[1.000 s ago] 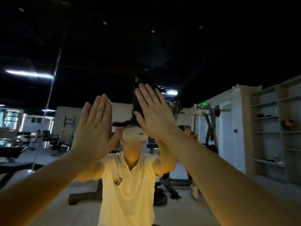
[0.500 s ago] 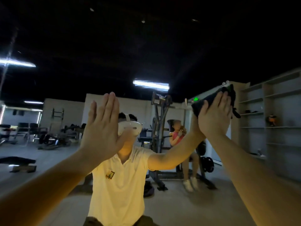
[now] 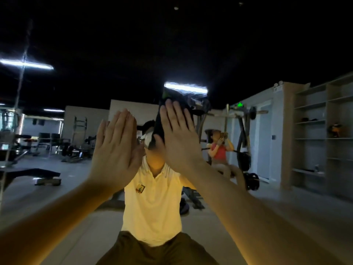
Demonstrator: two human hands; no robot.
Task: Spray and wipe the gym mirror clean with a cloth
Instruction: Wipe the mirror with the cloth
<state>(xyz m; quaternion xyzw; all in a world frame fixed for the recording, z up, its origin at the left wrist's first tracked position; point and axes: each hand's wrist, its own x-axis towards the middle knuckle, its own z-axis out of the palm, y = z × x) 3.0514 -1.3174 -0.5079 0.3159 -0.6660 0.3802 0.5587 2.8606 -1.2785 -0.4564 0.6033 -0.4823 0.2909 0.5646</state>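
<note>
The gym mirror [image 3: 80, 217] fills the whole view in front of me. My right hand [image 3: 177, 134] lies flat with straight fingers on a dark cloth [image 3: 168, 104] and presses it against the glass at head height, near the middle. The cloth sticks out above and to the left of the fingers. My left hand [image 3: 116, 148] rests flat on the mirror just to the left, fingers straight and together, holding nothing. No spray bottle is in view.
The mirror reflects a person in a pale polo shirt [image 3: 152, 203], a weight rack [image 3: 240, 134] with a seated person in red [image 3: 219, 150], benches [image 3: 30, 173] at left and open shelves [image 3: 313, 134] at right. A mirror seam [image 3: 19, 88] runs down the left.
My right hand has swept the cloth from the right side of the glass back to the middle, close beside my left hand. The left hand has stayed flat on the mirror.
</note>
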